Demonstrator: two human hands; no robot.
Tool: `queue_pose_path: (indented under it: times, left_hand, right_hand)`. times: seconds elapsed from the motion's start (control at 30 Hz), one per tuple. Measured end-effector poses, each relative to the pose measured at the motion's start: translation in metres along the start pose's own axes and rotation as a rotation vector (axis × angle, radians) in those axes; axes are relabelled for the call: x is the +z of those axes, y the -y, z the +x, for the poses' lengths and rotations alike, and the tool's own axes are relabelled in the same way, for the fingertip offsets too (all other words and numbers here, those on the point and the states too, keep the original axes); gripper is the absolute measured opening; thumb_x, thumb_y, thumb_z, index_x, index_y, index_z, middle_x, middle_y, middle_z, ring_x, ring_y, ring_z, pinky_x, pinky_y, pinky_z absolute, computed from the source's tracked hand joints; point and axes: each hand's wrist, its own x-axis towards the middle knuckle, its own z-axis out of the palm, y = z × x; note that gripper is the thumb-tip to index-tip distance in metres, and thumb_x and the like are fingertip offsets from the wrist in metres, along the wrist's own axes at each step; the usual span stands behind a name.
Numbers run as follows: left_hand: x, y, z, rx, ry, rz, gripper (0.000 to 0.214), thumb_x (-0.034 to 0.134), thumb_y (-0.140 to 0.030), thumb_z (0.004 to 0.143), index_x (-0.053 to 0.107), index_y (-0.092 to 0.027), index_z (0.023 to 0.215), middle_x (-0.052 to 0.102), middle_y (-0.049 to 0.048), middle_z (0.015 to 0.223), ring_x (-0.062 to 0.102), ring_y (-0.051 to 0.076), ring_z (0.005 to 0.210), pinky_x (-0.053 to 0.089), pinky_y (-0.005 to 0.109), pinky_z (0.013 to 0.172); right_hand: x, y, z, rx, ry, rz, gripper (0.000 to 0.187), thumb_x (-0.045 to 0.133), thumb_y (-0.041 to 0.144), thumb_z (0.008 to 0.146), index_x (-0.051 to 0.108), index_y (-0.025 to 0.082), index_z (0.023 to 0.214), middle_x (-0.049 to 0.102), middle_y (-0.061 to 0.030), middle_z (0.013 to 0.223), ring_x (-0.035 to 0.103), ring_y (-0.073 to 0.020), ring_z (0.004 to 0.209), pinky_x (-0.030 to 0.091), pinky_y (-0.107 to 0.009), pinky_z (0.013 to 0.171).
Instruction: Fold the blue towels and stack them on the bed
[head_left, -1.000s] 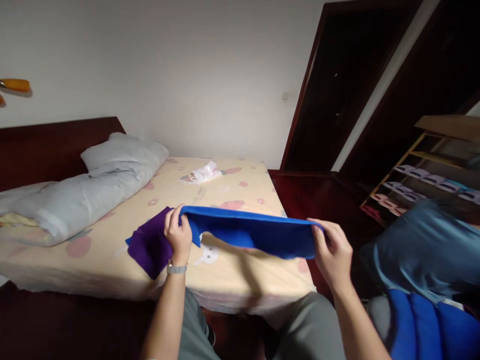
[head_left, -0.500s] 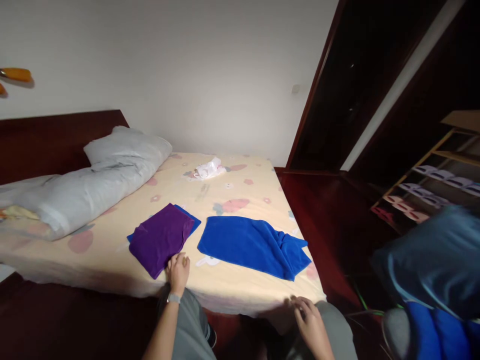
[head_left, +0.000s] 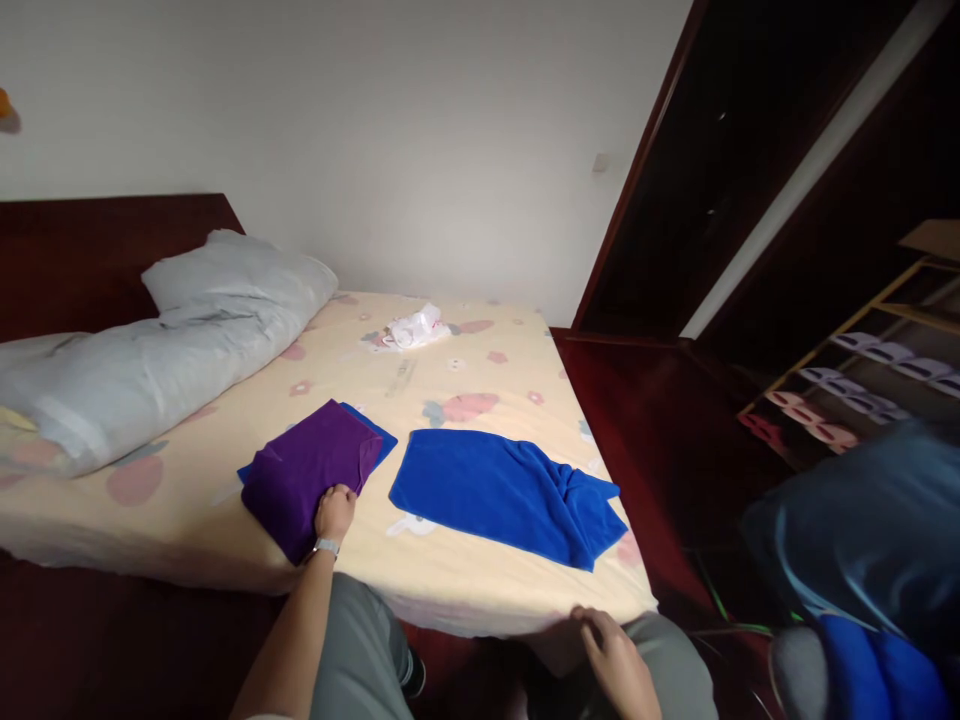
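Note:
A folded purple cloth (head_left: 304, 470) lies on the bed, with the edges of a blue cloth (head_left: 385, 447) showing from beneath it. My left hand (head_left: 335, 512), a watch on its wrist, is closed at the purple cloth's near right edge and seems to grip it; its fingertips are hidden. To the right a second blue cloth (head_left: 495, 490) is spread out, smooth at its left end and bunched into folds at its right end. My right hand (head_left: 619, 655) hangs by the bed's front edge over my right knee, fingers loosely bent and apart, holding nothing.
A grey quilt (head_left: 187, 340) is heaped on the left of the patterned bed sheet (head_left: 360, 385). A crumpled white plastic bag (head_left: 415, 328) lies near the wall. On the right stand a shoe rack (head_left: 847, 325) with slippers and a dark blue covered object (head_left: 862, 530).
My left hand has moved onto the purple cloth's edge and its fingers have closed there. My right hand has stayed by the bed's edge. The view has shifted slightly.

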Motion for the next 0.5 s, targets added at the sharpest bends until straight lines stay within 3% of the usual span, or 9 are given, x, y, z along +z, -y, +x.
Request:
queue_pose_path:
  times: [0.17, 0.33, 0.43, 0.5]
  left_hand:
    - [-0.008, -0.002, 0.0, 0.022, 0.024, -0.034, 0.02, 0.054, -0.03, 0.089, 0.07, -0.018, 0.093, 0.071, 0.0135, 0.103, 0.066, 0.025, 0.098, 0.045, 0.03, 0.084]
    - [-0.021, -0.006, 0.006, -0.059, -0.008, -0.182, 0.015, 0.06, -0.026, 0.083, 0.066, -0.02, 0.071, 0.074, 0.0075, 0.08, 0.069, 0.021, 0.08, 0.046, 0.024, 0.068]
    - [-0.053, -0.003, 0.022, -0.144, -0.168, -0.305, 0.012, 0.057, -0.023, 0.084, 0.063, -0.02, 0.074, 0.073, 0.0077, 0.077, 0.069, 0.022, 0.08, 0.048, 0.026, 0.067]
    - [-0.094, 0.002, 0.039, -0.187, -0.331, -0.387, 0.011, 0.052, -0.022, 0.087, 0.061, -0.019, 0.082, 0.072, 0.0109, 0.082, 0.068, 0.025, 0.085, 0.05, 0.032, 0.073]
  right_hand:
    - [0.001, -0.001, 0.0, 0.008, 0.046, -0.044, 0.034, 0.041, 0.044, 0.088, 0.069, 0.029, 0.101, 0.071, -0.0036, 0.116, 0.066, -0.0252, 0.107, 0.051, -0.034, 0.085]
    - [0.002, -0.002, 0.001, 0.021, 0.052, -0.049, 0.034, 0.042, 0.044, 0.089, 0.07, 0.03, 0.101, 0.071, -0.0032, 0.115, 0.067, -0.025, 0.104, 0.051, -0.033, 0.082]
    - [0.002, -0.003, 0.001, 0.023, 0.049, -0.053, 0.033, 0.042, 0.043, 0.089, 0.07, 0.03, 0.101, 0.071, -0.0023, 0.116, 0.067, -0.0235, 0.105, 0.05, -0.031, 0.082]
    - [0.003, -0.004, 0.001, 0.024, 0.062, -0.063, 0.033, 0.041, 0.042, 0.09, 0.069, 0.03, 0.102, 0.071, -0.0019, 0.116, 0.067, -0.0225, 0.105, 0.05, -0.03, 0.083]
